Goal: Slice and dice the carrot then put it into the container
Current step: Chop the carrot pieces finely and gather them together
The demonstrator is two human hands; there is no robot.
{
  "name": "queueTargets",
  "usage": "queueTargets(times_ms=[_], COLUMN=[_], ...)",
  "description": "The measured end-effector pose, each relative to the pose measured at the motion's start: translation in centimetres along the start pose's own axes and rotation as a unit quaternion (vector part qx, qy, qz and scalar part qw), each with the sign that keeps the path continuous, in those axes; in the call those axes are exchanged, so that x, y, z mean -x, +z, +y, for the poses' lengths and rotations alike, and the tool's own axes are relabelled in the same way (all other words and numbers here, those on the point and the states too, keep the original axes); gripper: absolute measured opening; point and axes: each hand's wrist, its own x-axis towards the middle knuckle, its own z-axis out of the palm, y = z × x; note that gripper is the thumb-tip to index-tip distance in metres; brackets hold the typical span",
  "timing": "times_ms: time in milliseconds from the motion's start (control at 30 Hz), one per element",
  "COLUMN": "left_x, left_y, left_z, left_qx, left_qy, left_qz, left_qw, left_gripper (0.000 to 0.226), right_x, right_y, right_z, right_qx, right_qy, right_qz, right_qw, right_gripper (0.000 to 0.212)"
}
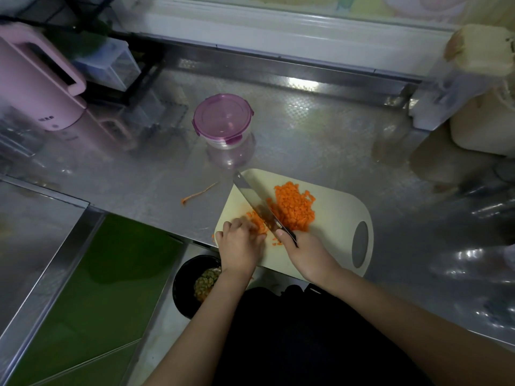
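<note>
A heap of diced carrot (294,206) lies on the cream cutting board (334,218). My right hand (306,254) grips the handle of a broad knife (256,203), whose blade slants across the board beside the heap. My left hand (241,243) has curled fingers holding down some carrot strips (257,221) just left of the blade. The round container (223,121) with its purple lid on stands on the steel counter behind the board.
A carrot tail scrap (199,194) lies on the counter left of the board. A pink kettle (36,84) stands far left, a cream jar (482,107) far right. Below the counter edge sits a black bin (195,285) with peelings.
</note>
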Motion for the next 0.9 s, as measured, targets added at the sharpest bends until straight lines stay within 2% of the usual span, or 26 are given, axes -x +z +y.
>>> queueTargets(times_ms=[567,700,900], left_x=[-0.3,-0.2,-0.3], left_y=[0.5,0.4,0.7], left_z=[-0.1,-0.2,-0.3], left_qx=[0.015,0.003,0.057], left_qy=[-0.006,0.005,0.012], left_qz=[0.006,0.007,0.03], left_qw=[1.0,1.0,0.998], left_gripper=[0.021,0.022,0.011], right_x=[-0.5,-0.8,-1.2], right_y=[1.5,1.6,0.9], right_z=[0.0,-0.2,0.3], right_qx=[0.081,0.077,0.04], right_qy=[-0.001,-0.005,0.004], right_qz=[0.002,0.0,-0.012], right_qw=[0.997,0.997,0.999], right_gripper=[0.045,0.047,0.044])
